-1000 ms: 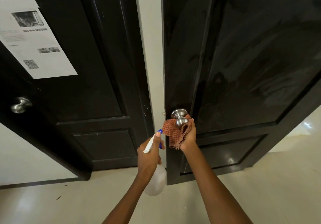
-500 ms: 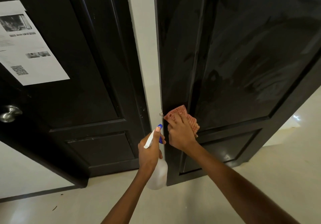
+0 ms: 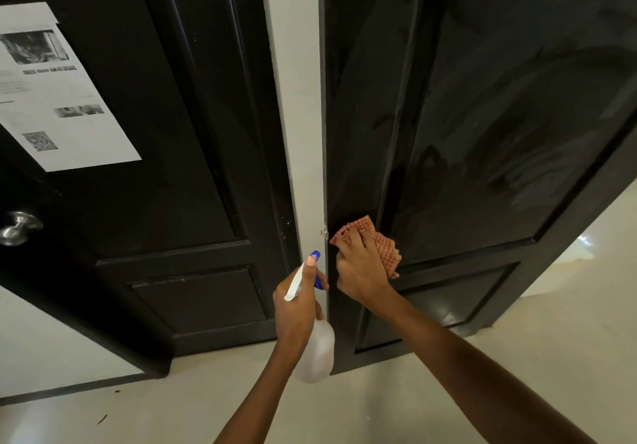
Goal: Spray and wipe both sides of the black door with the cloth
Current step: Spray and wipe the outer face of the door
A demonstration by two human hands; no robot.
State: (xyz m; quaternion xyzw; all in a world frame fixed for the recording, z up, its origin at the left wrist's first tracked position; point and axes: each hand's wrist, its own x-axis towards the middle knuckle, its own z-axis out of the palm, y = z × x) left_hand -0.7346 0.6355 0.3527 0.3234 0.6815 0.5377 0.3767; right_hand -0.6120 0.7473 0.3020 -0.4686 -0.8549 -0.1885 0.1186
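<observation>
A glossy black panelled door stands ajar on the right, with streaky wet marks on its surface. My right hand holds an orange checked cloth over the door's knob near its left edge; hand and cloth hide the knob. My left hand grips a white spray bottle with a blue nozzle, held low beside the door's edge, with my index finger lying along the top of its head.
A second black door stands to the left with a printed paper sheet stuck on it and a steel knob. A pale wall strip separates the doors. Light tiled floor lies below.
My right hand rose from under the knob to cover it with the cloth, hiding the knob. The view shifted slightly right. The spray bottle stayed where it was.
</observation>
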